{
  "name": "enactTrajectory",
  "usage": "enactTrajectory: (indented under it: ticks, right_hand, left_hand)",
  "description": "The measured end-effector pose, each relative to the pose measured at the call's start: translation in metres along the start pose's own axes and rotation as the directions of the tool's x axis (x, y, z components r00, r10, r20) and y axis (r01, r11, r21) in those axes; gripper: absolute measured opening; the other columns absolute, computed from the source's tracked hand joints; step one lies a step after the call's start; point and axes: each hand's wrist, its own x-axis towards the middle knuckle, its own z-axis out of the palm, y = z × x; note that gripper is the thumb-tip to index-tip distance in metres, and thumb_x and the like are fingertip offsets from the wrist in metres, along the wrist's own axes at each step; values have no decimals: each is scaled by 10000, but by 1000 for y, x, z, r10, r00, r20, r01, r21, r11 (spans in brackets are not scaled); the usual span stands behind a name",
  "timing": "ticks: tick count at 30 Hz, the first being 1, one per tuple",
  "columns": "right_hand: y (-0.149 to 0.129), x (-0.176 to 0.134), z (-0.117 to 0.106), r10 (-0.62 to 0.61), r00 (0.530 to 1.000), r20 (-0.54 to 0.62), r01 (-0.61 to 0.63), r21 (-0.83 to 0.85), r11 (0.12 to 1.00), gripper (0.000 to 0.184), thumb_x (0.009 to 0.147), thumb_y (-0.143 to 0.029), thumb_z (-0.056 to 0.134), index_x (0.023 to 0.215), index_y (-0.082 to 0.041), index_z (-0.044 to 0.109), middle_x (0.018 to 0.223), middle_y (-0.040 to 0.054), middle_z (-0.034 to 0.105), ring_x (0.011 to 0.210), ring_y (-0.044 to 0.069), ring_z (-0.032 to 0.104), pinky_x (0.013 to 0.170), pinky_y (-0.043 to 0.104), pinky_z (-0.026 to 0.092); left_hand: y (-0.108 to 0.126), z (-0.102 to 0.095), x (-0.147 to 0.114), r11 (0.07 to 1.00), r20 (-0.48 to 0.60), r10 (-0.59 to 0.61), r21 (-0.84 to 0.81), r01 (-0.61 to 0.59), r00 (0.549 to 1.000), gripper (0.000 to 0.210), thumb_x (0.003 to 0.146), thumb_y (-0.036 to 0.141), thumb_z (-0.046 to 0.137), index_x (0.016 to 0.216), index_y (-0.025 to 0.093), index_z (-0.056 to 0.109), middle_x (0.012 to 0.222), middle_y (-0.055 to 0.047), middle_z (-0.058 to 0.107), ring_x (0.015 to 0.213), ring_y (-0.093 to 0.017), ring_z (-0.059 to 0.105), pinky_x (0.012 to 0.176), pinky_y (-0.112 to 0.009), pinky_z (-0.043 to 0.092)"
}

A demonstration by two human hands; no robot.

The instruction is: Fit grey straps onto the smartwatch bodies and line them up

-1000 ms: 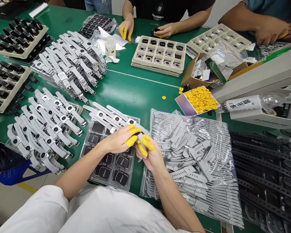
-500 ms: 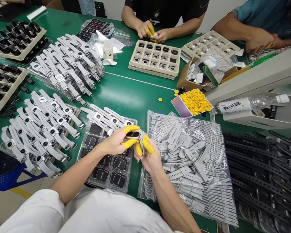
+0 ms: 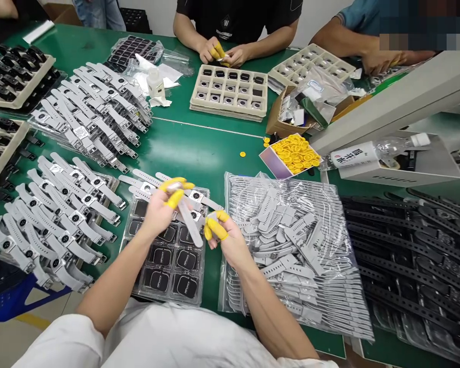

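My left hand point(image 3: 161, 207), with yellow finger cots, is closed around a smartwatch point(image 3: 173, 187) above the clear tray point(image 3: 205, 266). A light grey strap point(image 3: 190, 225) hangs from the watch down to the right; its face is mostly hidden by my fingers. To the right, my right hand point(image 3: 227, 234) also wears yellow cots and pinches a grey watch strap point(image 3: 213, 216), mostly covered by the fingers. Grey-strapped watches point(image 3: 147, 188) lie across the tray's far rows, and black squares sit in its nearer pockets. Beside my right forearm lies a plastic bag of grey straps point(image 3: 291, 230).
Grey-strapped watches point(image 3: 65, 204) are stacked in rows at left. Ahead stand a bottle point(image 3: 155, 84), a beige watch tray point(image 3: 230, 113) and a box of yellow finger cots point(image 3: 296, 153). Black straps point(image 3: 410, 255) lie at right. Two people work across the table.
My hands have moved apart: the left went left and up with the watch, its strap now hanging free. My right hand has shifted slightly. The whole view has shifted a little.
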Motion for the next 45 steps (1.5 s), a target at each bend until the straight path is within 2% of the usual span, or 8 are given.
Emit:
enactTrajectory:
  ticks: [2, 5, 8, 21, 29, 34, 40, 45]
  right_hand:
    - [2, -1, 1, -34, 999, -2, 34, 22, 999, 293, 928, -497, 708, 907, -230, 588, 618, -59, 607, 434, 91, 450, 445, 223, 381]
    - [5, -2, 0, -12, 999, 49, 11, 33, 999, 294, 927, -476, 709, 851, -223, 581, 572, -57, 591, 439, 99, 459, 443, 222, 367]
    - [7, -2, -3, 45, 995, 84, -49, 42, 998, 305, 903, -468, 718, 803, -212, 586, 516, -57, 561, 408, 101, 435, 417, 225, 343]
    - [-3, -1, 7, 57, 998, 40, -67, 315, 947, 309, 873, -353, 746, 696, -211, 536, 476, -80, 457, 378, 72, 307, 383, 205, 296]
    - [0, -1, 3, 72, 996, 52, -84, 304, 949, 304, 881, -372, 738, 719, -210, 538, 474, -89, 425, 378, 67, 272, 379, 198, 275]
    - [0, -1, 5, 110, 994, 16, -111, 248, 962, 348, 841, -418, 786, 721, -211, 532, 471, -96, 422, 381, 60, 261, 382, 192, 254]
    - [2, -1, 5, 85, 996, 21, -87, 166, 982, 347, 879, -470, 735, 750, -225, 527, 477, -98, 424, 394, 77, 272, 400, 216, 274]
    - [-2, -3, -7, -80, 997, -5, 77, -236, 969, 340, 955, -576, 620, 945, -239, 578, 593, -67, 528, 486, 127, 423, 490, 261, 365]
  left_hand:
    - [-6, 11, -9, 976, 222, 56, 191, -100, 973, 328, 1007, 309, 565, 1316, 213, 620, 1244, -121, 741, 936, -230, 767, 802, -387, 652]
    - [-13, 22, -18, 847, 446, 210, 361, -389, 870, 427, 968, 131, 501, 1363, 225, 635, 1371, -119, 672, 1292, -265, 633, 1115, -462, 532]
    - [-15, 21, -19, 781, 542, 247, 379, -496, 803, 555, 956, 58, 438, 1465, 246, 553, 1408, -116, 627, 1320, -252, 600, 1133, -448, 521]
    - [-5, 21, -22, 775, 578, 183, 413, -479, 795, 469, 1054, 192, 383, 1516, 229, 452, 1393, -143, 547, 1278, -256, 591, 1132, -449, 517]
    - [-3, 21, -21, 630, 619, 203, 511, -585, 759, 430, 1035, 176, 388, 1454, 182, 482, 1276, -146, 588, 1185, -250, 610, 1062, -423, 560]
    - [-1, 20, -22, 447, 631, 168, 636, -629, 757, 384, 1016, 224, 434, 1361, 120, 565, 1201, -170, 612, 1177, -310, 610, 1036, -485, 568]
    - [5, 19, -21, 655, 623, 142, 523, -545, 769, 410, 1053, 209, 385, 1444, 194, 509, 1305, -145, 625, 1208, -249, 641, 1060, -419, 569]
    - [27, 7, -21, 575, 599, 93, 620, -534, 795, 531, 1020, 168, 419, 1549, 200, 373, 1433, -151, 609, 1295, -261, 624, 1069, -421, 562]
